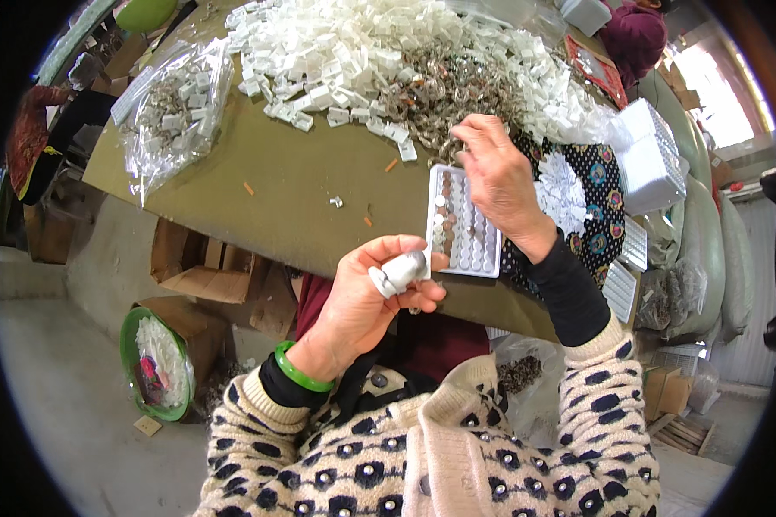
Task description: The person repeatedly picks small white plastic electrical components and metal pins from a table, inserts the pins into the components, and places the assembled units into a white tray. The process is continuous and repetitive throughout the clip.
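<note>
My left hand (pixel 358 293) is closed at the near edge of the table, beside the tray's lower left corner. A white wrapping (pixel 398 274) with a grey tip covers one of its digits, and a small white plastic piece (pixel 426 261) shows at the fingertips. My right hand (pixel 497 177) is raised over the tray's far end, near a heap of small metallic parts (pixel 457 90). Its fingers are bent together; whether anything is between them is too small to tell. The white tray (pixel 495 265) has rows of small round pockets, some holding brown or whitish discs.
A large heap of white plastic pieces (pixel 319 52) covers the table's far side. A clear bag of parts (pixel 177 116) lies at the left. Right of the tray are a dark patterned cloth (pixel 608 181), white paper-like pieces (pixel 562 191) and stacked white trays (pixel 651 164).
</note>
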`<move>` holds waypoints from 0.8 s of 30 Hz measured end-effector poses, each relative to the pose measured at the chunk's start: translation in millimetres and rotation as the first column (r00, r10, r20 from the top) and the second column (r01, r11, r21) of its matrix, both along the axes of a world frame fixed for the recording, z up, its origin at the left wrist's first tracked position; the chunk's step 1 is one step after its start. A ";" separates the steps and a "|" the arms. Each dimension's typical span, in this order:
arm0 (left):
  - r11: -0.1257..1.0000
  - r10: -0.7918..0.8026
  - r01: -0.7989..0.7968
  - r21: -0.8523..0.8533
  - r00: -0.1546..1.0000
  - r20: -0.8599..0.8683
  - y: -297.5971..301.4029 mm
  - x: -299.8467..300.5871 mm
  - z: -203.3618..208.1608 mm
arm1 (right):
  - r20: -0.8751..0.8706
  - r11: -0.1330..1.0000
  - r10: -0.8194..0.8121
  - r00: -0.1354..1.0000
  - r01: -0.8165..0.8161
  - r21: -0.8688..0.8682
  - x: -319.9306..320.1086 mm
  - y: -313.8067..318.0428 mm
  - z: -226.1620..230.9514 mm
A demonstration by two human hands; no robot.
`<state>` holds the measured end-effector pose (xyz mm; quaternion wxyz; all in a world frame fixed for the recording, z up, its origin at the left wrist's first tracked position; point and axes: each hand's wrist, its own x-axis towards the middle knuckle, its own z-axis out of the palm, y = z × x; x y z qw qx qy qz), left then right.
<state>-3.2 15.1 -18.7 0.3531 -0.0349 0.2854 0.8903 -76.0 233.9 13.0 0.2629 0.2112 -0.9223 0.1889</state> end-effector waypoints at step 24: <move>0.997 0.078 -0.080 -0.024 0.994 -0.072 2.7 -7.7 -15.7 | 0.479 0.778 -0.079 0.874 0.355 -0.519 -29.7 39.3 19.4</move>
